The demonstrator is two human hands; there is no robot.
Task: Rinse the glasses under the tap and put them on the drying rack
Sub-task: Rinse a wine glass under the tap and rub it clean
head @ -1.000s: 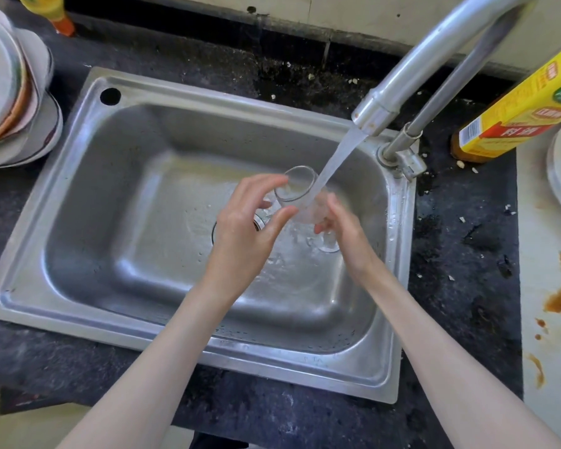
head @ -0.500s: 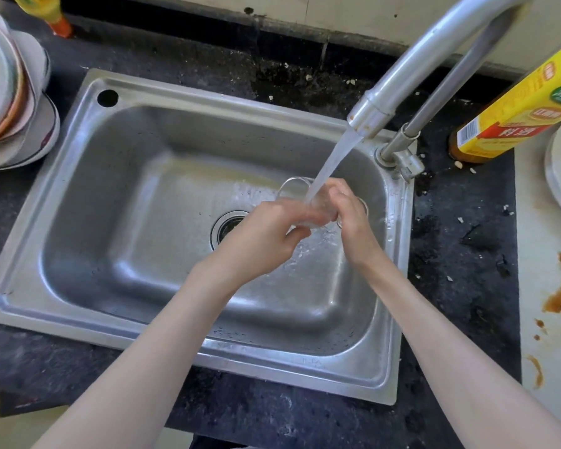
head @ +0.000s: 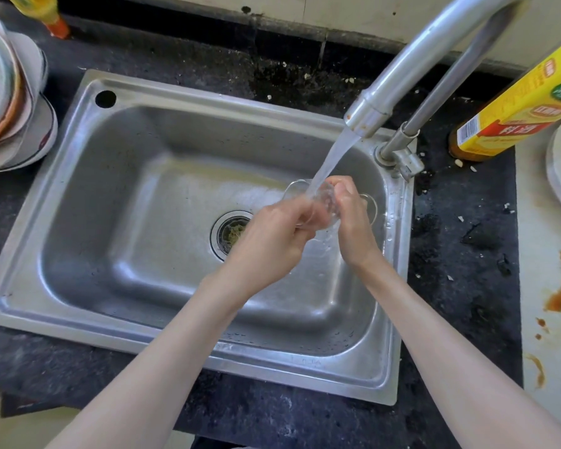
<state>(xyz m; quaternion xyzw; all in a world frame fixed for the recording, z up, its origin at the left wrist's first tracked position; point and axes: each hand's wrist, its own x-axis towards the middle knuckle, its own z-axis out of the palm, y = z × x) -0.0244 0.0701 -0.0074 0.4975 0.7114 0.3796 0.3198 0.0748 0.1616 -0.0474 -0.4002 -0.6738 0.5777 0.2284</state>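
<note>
Rinsing was the step in hand: a small clear drinking glass sat tilted under the stream of water from the curved steel tap, over the right half of the stainless steel sink, near its right wall. The left hand had its grip closed around the glass from the drain side, and the right hand had its fingers curled on the far side of it, with fingertips at the rim. Two more clear rims, seemingly other glasses, showed on the sink floor just behind the hands. To do this well, I judged, the glass needed turning so the water swept every wall, then tipping to drain. Wet glass slips, so a firm hold mattered, clear of the tap and the steel wall. No drying rack was visible; stacked plates stood on the dark desk by the sink's left edge.
</note>
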